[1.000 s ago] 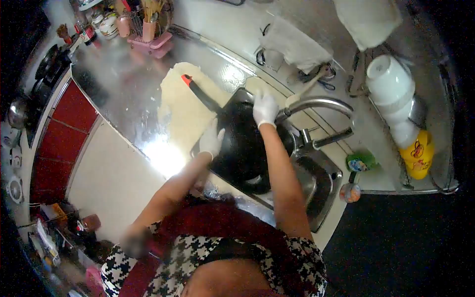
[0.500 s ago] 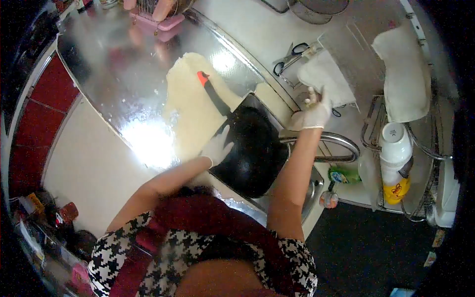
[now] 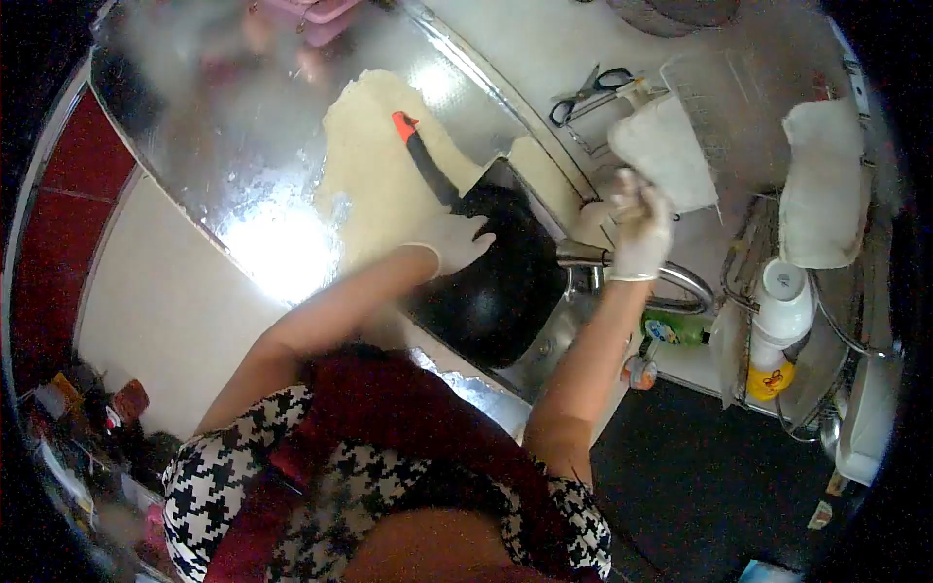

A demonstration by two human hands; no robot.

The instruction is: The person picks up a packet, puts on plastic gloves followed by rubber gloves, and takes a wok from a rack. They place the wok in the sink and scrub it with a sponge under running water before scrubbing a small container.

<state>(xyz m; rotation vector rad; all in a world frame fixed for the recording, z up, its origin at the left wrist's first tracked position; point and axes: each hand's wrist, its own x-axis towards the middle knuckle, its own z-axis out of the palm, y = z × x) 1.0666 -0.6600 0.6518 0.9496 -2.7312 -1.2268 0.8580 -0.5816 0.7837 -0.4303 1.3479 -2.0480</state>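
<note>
A black wok with a dark handle and an orange-red handle end sits tilted in the sink. My left hand, in a pale glove, lies over the wok's left rim with its fingers stretched apart. Beyond the tap, my gloved right hand is raised with bent fingers drawn together. What they hold, if anything, I cannot make out. Near those fingertips is a white cloth on a wire rack.
A cream-coloured sheet lies under the wok handle on the steel counter. Scissors rest behind the sink. At right are another white cloth, a white bowl and a green packet.
My left hand has moved up and right along the wok's rim. My right hand has shifted right and slightly down, its fingers still bent. The camera view has shifted a little.
</note>
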